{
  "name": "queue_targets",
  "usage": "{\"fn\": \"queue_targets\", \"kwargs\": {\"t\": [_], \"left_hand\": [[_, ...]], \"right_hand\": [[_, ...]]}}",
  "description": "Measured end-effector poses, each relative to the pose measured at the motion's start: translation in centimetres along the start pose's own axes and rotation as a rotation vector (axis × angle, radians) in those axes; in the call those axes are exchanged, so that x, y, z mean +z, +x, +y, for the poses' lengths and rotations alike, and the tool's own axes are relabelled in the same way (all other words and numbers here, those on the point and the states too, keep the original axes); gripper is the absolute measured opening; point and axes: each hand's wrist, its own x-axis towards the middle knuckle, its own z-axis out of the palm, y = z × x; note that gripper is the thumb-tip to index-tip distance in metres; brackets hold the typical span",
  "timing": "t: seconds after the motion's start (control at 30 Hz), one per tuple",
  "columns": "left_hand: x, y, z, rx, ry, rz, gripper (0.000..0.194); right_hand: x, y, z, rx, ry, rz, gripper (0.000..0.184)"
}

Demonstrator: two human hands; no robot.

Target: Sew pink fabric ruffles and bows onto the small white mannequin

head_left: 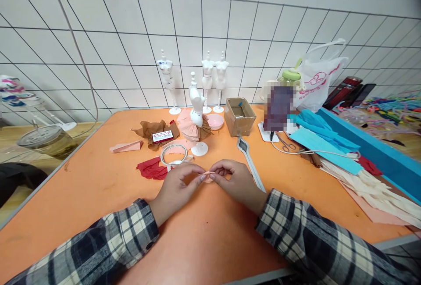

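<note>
Pinches a small peach-coloured piece (208, 178) between the thumbs and fingertips of the left hand (177, 184) and the right hand (237, 184), one hand at each end, over the orange desk (204, 245). Has crumpled red material (148, 169) and a roll of tape (162, 157) just beyond the left hand, and a grey strip (252, 166) near the right. Has, farther back, a white dress form (196, 103) with ruffled peach material (187, 128) round its lower part, near a pink bowl (215, 122) and a cardboard box (239, 123). Has also, left of these, a small red-and-white box (162, 137) lying on crumpled brown material (145, 130).
</note>
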Motion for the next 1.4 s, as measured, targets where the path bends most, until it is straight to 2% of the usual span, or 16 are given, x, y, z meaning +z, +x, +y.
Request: {"fn": "queue_targets", "kwargs": {"t": [0.1, 0.2, 0.33, 0.5, 0.6, 0.7, 0.77, 0.83, 0.93, 1.07, 1.23, 1.4], "left_hand": [[0.2, 0.0, -0.2, -0.025, -0.025, 0.011, 0.016], [0.3, 0.0, -0.4, -0.026, -0.046, -0.012, 0.016], [0.3, -0.1, -0.2, -0.015, -0.048, -0.010, 0.014], [0.1, -0.1, 0.0, -0.056, -0.077, -0.004, 0.016], [0.0, 0.1, -0.1, -0.109, -0.167, -0.025, 0.019], [0.3, 0.3, 0.0, -0.208, -0.339, -0.128, 0.034], [0.5, 0.4, 0.1, -0.278, -0.446, -0.194, 0.035], [0.8, 0.5, 0.3, -0.332, -0.524, -0.192, 0.029], [0.9, 0.6, 0.2, -0.376, -0.595, -0.124, 0.028], [0.7, 0.6, 0.0, -0.415, -0.596, -0.094, 0.028], [0.8, 0.6, -0.2, -0.421, -0.577, -0.100, 0.029], [1.1, 0.5, 0.0, -0.369, -0.518, -0.128, 0.029]], "right_hand": [[0.1, 0.0, 0.0, 0.019, 0.034, 0.025, 0.016], [0.2, 0.0, -0.1, 0.005, 0.030, 0.010, 0.008], [0.4, 0.1, -0.3, -0.009, 0.026, 0.012, 0.008], [0.5, 0.3, -0.5, 0.100, 0.145, 0.004, 0.011], [0.2, 0.5, -0.5, 0.142, 0.245, 0.041, 0.015], [0.2, 0.7, -0.2, 0.141, 0.276, 0.076, 0.016], [0.4, 0.8, 0.1, 0.140, 0.288, 0.074, 0.016], [0.7, 0.7, 0.2, 0.139, 0.320, 0.054, 0.017], [0.9, 0.6, 0.2, 0.172, 0.368, -0.026, 0.024], [0.6, 0.4, 0.4, 0.203, 0.343, -0.100, 0.030], [0.3, 0.5, 0.4, 0.159, 0.266, -0.026, 0.035], [0.8, 0.5, 0.1, 0.154, 0.331, 0.034, 0.018]]}}
